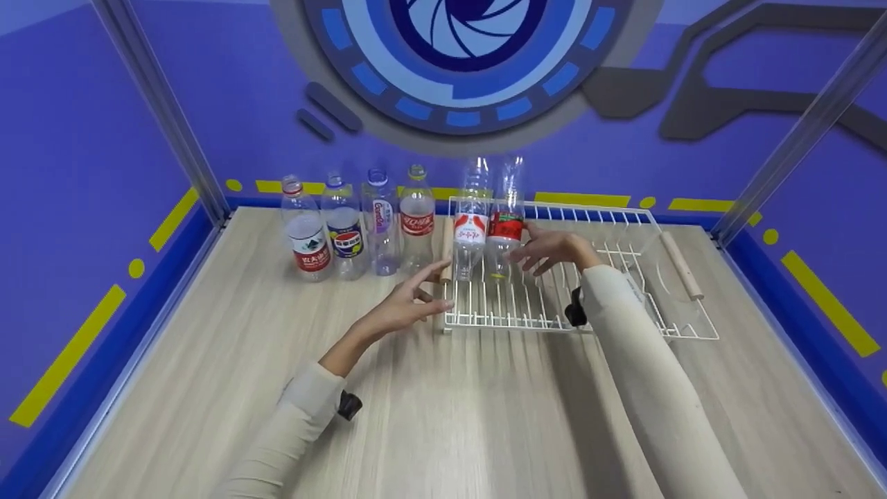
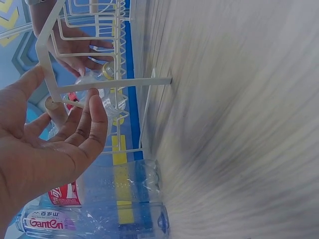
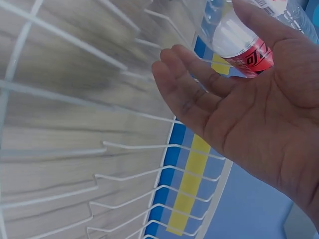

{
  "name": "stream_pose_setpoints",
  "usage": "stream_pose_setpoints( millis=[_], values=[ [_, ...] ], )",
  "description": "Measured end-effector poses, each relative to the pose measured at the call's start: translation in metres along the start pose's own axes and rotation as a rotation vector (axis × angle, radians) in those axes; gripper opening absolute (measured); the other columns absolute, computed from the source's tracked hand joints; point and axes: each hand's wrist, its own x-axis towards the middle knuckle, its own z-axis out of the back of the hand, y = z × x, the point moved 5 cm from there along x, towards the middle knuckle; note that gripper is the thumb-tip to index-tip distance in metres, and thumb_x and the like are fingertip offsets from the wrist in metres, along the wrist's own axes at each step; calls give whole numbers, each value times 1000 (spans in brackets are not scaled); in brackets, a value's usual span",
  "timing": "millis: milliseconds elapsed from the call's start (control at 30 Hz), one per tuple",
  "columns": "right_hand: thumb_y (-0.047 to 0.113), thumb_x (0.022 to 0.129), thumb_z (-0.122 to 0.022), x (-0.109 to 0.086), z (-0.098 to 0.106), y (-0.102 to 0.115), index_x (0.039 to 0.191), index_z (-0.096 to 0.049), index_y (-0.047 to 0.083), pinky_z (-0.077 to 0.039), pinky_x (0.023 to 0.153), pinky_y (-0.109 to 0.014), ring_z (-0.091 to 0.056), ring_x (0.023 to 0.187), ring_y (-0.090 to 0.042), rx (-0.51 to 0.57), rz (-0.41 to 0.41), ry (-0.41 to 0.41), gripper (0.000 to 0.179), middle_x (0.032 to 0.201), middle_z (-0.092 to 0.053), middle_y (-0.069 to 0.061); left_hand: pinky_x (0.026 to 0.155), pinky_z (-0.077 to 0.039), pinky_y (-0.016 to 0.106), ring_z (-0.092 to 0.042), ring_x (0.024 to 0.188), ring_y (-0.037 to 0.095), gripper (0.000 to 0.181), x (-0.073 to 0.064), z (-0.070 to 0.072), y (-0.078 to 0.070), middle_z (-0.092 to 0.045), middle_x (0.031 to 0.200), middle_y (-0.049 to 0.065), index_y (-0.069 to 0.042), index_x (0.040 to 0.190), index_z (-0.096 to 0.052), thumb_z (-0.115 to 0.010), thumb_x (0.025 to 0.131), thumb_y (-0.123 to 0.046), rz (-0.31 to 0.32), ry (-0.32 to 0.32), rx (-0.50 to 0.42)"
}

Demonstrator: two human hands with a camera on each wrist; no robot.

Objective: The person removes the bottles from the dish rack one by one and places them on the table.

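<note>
Two bottles (image 1: pixel 470 229) (image 1: pixel 506 226) stand neck-down in the white rack (image 1: pixel 513 323), probably light and easily dented, best held gently round their middles, while left grip (image 1: pixel 402 306) and right grip (image 1: pixel 556 248), fingers loose, clasp neither.

- Taking the rack (image 1: pixel 513 328) as clock centre, with twelve at the back wall (image 1: pixel 568 156), the rack lies on the table (image 1: pixel 443 416).
- Left handle (image 1: pixel 448 248) at nine; right handle (image 1: pixel 682 265) at three.
- In the rack, toward ten: first rack bottle (image 1: pixel 471 232), with the second rack bottle (image 1: pixel 506 229) at its three o'clock.
- On the table toward nine, in a row outward from the rack: nearest table bottle (image 1: pixel 418 223), second table bottle (image 1: pixel 382 229), third table bottle (image 1: pixel 345 239), outermost table bottle (image 1: pixel 309 246).
- Left hand (image 1: pixel 402 305) by the rack's eight-o'clock corner.
- Right hand (image 1: pixel 558 248) just beside the second rack bottle, at its three.
- Beyond the table: left wall (image 1: pixel 76 152) at nine, right wall (image 1: pixel 811 187) at three.
</note>
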Motion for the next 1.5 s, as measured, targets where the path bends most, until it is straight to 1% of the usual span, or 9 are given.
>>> stream_pose_setpoints(
  millis=[200, 333, 500, 600, 833, 1033, 1233, 1400, 1500],
  values=[
    [33, 100, -65, 1, -4, 6, 159, 24, 5, -45, 114, -50, -46, 139, -42, 22, -15, -17, 109, 149, -45, -28, 86, -57, 52, -62, 112, 29, 75, -1, 0, 1, -44, 152, 15, -26, 162, -29, -70, 98, -26, 13, -2, 1],
    [31, 101, -64, 2, -7, 6, 160, 1, 4, -46, 113, -49, -46, 139, -42, 12, -20, -28, 92, 149, -47, -27, 84, -57, 44, -62, 112, 30, 74, -1, -2, 1, -44, 152, 16, -25, 162, -29, -69, 99, -23, 5, 3, 10],
    [27, 99, -67, 3, -7, 6, 150, -21, 8, -53, 105, -44, -61, 118, -31, 11, -3, -71, 71, 135, -57, -20, 88, -56, 53, -61, 114, 32, 75, 0, -4, 0, -45, 152, 17, -25, 162, -29, -69, 98, -21, 2, 4, 3],
    [24, 98, -68, 3, -4, 5, 156, -13, 11, -54, 102, -43, -64, 107, -24, 38, 11, -81, 80, 126, -60, -15, 88, -56, 52, -61, 113, 32, 74, 0, -5, 0, -45, 152, 18, -23, 162, -29, -68, 99, -19, -2, 4, 0],
    [26, 101, -64, -8, 6, -1, 158, 29, 11, -52, 108, -43, -65, 112, -23, 109, 40, -83, 110, 137, -60, -20, 85, -57, 49, -61, 111, 31, 75, 0, -4, 0, -47, 151, 17, -23, 162, -29, -70, 98, -22, -13, 2, -2],
    [24, 104, -59, -16, 17, -5, 159, 27, 11, -49, 110, -45, -60, 119, -27, 161, 85, -87, 102, 151, -42, -28, 90, -55, 58, -61, 114, 33, 77, 0, 0, 1, -45, 152, 14, -25, 162, -29, -71, 97, -26, 2, -8, -2],
    [27, 106, -55, -25, 27, -14, 162, 16, 17, -50, 110, -47, -57, 125, -31, 219, 133, -106, 91, 156, -36, -31, 87, -57, 50, -61, 115, 33, 77, -2, 1, 0, -45, 152, 15, -25, 162, -28, -70, 98, -25, -1, -5, 14],
    [30, 106, -56, -33, 36, -27, 163, 9, 15, -55, 102, -39, -63, 108, -17, 251, 148, -159, 88, 151, -41, -26, 83, -57, 42, -61, 113, 32, 76, -2, 0, -1, -45, 151, 15, -24, 162, -27, -69, 99, -22, -7, -6, 22],
    [29, 105, -58, -38, 42, -34, 163, 4, 12, -57, 96, -33, -66, 99, -11, 294, 164, -205, 87, 136, -53, -16, 85, -58, 49, -61, 112, 32, 76, -2, 0, 0, -45, 151, 17, -24, 162, -27, -69, 99, -22, -6, -6, 19]
  ],
)
